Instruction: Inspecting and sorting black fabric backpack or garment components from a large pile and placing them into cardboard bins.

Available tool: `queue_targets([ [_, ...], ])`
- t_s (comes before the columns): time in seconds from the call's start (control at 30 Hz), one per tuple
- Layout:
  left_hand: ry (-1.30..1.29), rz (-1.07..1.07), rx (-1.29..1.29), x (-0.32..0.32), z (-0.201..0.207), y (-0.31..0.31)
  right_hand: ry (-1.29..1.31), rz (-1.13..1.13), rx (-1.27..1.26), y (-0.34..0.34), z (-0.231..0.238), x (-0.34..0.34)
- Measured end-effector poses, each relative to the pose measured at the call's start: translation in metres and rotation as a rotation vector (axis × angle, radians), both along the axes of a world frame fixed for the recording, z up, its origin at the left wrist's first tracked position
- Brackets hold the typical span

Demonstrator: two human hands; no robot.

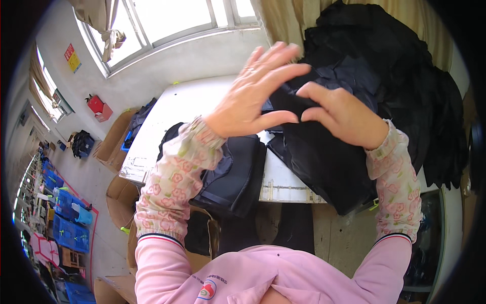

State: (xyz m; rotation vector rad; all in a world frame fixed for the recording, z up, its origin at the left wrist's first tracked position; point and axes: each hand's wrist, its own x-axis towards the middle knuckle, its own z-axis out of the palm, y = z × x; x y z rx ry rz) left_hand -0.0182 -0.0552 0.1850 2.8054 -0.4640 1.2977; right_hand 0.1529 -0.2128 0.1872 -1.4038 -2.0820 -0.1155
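Note:
My left hand is raised over the table with its fingers spread and slightly blurred. Its thumb points right, and nothing is in it. Close by on the right, my right hand curves with forefinger and thumb apart; its other fingers are mostly hidden. Black cloth shows in that gap and spreads beneath this hand, hanging over the table's front edge. Whether the hand touches the cloth I cannot tell. Below my left wrist lies a stack of folded black garments with a dark grey lining.
A large heap of black garments covers the right of the white table. Cardboard boxes stand along the left side. A window and curtains are behind. Blue crates stand on the floor far left.

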Motion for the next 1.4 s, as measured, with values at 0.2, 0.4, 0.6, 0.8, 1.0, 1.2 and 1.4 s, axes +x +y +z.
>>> queue_targets([
  [0.2,0.354,0.17,-0.05,0.017,0.01,0.022,-0.195,-0.248,0.087,-0.02,-0.016,0.012],
  [0.4,0.205,0.321,0.023,0.009,0.007,0.06,-0.357,-0.451,0.123,-0.06,-0.033,0.048],
  [0.6,0.216,0.145,0.018,0.029,0.005,0.034,-0.328,-0.298,0.373,-0.036,-0.005,0.018],
  [0.8,-0.134,0.432,-0.004,0.021,-0.004,0.073,-0.082,-0.147,-0.082,0.001,-0.002,0.01],
  [1.0,0.666,0.396,-1.255,-0.039,-0.145,0.079,0.417,0.002,-0.289,0.043,0.039,-0.003],
  [1.2,1.357,-1.232,-1.964,-0.085,-0.243,-0.052,0.367,-0.044,0.097,0.122,0.066,-0.105],
  [1.4,-0.049,-1.236,-2.342,-0.117,-0.157,-0.014,0.735,0.231,0.139,0.152,0.08,-0.128],
])
